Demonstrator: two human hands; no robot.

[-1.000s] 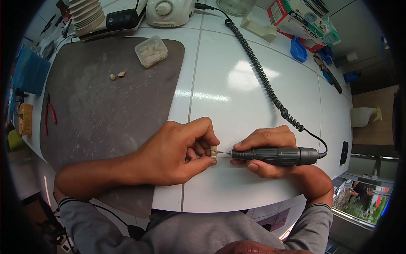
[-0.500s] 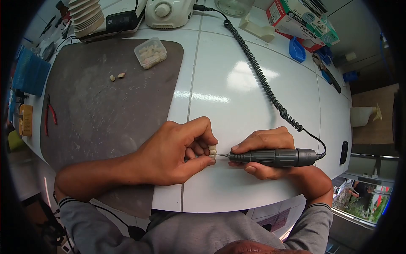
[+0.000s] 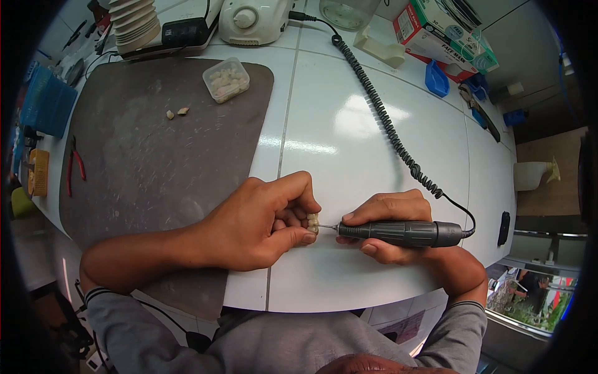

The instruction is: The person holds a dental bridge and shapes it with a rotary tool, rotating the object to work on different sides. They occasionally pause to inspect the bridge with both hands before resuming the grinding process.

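Between the thumb and fingers of my left hand (image 3: 268,221) is a small cream-coloured tooth piece (image 3: 313,223), partly hidden by the fingertips. My right hand (image 3: 395,212) is wrapped round a dark rotary handpiece (image 3: 405,233), which lies almost level. Its thin metal bit reaches left to the right side of the tooth piece and appears to touch it. A black coiled cord (image 3: 386,118) runs from the back end of the handpiece up towards a white control unit (image 3: 252,22) with a round knob.
A dark mat (image 3: 143,156) bears a clear plastic box (image 3: 226,81) of cream pieces, two loose bits (image 3: 176,113) and red-handled pliers (image 3: 76,165). Mask boxes (image 3: 436,37), a blue tray (image 3: 436,79) and a cutter (image 3: 483,115) lie at the back right. A spray bottle (image 3: 531,176) is at far right.
The whole view has shifted slightly. Both hands keep their holds, and the tooth piece looks slightly turned between the left fingertips.
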